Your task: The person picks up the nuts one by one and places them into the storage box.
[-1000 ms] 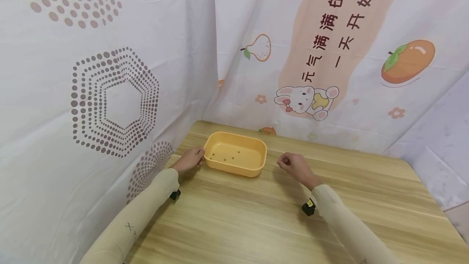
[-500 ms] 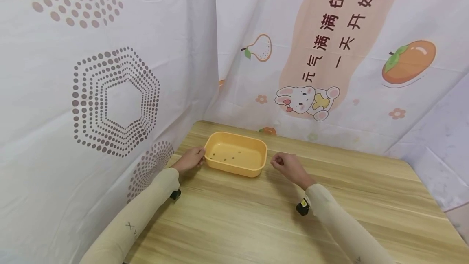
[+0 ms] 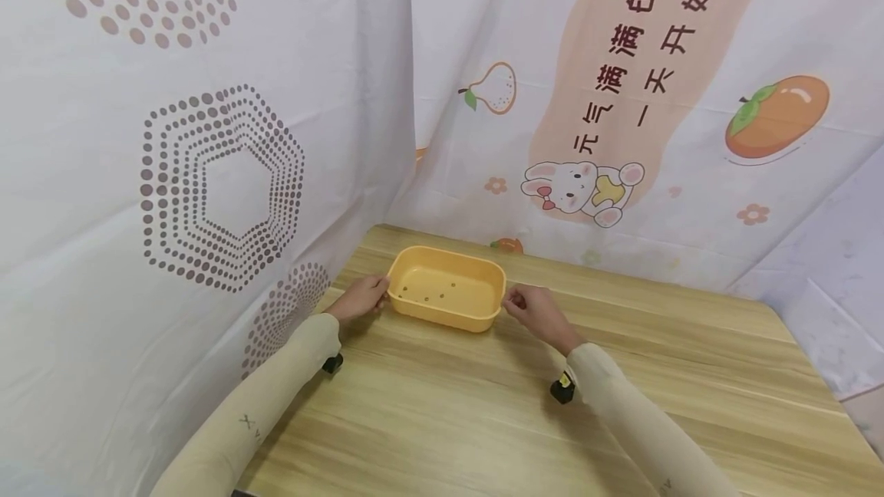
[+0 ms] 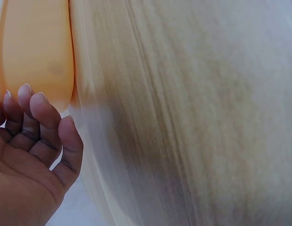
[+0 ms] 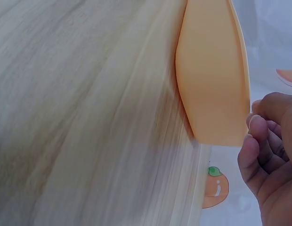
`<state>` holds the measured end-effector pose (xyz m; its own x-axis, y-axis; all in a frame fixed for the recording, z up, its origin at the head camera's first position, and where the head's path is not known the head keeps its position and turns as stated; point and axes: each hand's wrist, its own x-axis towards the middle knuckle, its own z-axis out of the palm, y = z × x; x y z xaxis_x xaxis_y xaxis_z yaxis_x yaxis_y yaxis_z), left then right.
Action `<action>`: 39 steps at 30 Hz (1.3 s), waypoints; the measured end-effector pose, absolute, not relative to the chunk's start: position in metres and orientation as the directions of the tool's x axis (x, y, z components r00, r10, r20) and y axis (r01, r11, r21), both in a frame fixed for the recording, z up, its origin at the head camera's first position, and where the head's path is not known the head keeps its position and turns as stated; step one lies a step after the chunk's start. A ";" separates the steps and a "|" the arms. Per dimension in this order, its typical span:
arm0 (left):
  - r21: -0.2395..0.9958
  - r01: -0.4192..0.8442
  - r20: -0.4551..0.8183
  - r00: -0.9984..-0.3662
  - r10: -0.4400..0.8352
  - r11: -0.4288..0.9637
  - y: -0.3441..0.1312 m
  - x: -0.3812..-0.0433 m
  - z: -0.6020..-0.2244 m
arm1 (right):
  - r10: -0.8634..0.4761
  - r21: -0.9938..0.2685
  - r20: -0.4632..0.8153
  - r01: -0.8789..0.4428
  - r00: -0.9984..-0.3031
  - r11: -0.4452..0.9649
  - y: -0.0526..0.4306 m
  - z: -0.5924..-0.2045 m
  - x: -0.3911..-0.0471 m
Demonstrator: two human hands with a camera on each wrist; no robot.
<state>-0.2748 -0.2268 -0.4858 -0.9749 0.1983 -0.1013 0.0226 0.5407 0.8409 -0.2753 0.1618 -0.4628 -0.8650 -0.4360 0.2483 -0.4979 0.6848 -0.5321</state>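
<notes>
A shallow yellow-orange plastic tub (image 3: 449, 319) stands on the wooden table (image 3: 442, 390) toward its back left. Several tiny dark ring-like pieces (image 3: 442, 296) lie scattered over its floor, mostly in the left half. My left hand (image 3: 362, 297) holds the tub's left end by the rim; in the left wrist view the curled fingers (image 4: 44, 113) overlap the tub's end wall. At the opposite end, my right hand (image 3: 539, 313) pinches at the right rim with thumb and forefinger. Its other fingers (image 5: 249, 153) are curled in below the rim in the right wrist view.
White cloth with brown dot patterns (image 3: 221, 190) hangs close along the left side. Behind the table hangs a printed curtain (image 3: 476, 144) with fruit, a rabbit and lettering. Each wrist carries a small black camera (image 3: 562, 390).
My right hand has moved left from a spot beside the tub to its right rim, fingers staying curled. My left hand keeps its place on the left rim.
</notes>
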 end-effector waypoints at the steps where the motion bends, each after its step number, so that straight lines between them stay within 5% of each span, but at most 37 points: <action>1: 0.839 0.024 -0.101 -0.975 0.199 0.543 -0.226 -0.275 -0.486 | -0.436 -0.531 0.244 -0.495 -0.866 0.687 0.161 -0.463 -0.276; 32: 0.807 0.093 -0.075 -0.963 0.257 0.583 -0.217 -0.283 -0.489 | -0.414 -0.524 0.288 -0.504 -0.863 0.686 0.172 -0.461 -0.265; 39: 0.675 0.121 -0.047 -0.977 0.206 0.728 -0.229 -0.279 -0.478 | -0.375 -0.499 0.286 -0.471 -0.882 0.728 0.185 -0.459 -0.265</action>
<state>-0.2792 -0.2290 -0.4782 -0.9773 0.2064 -0.0474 0.1210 0.7280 0.6748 -0.2650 0.1851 -0.4592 -0.8819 -0.3745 0.2863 -0.4710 0.7276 -0.4988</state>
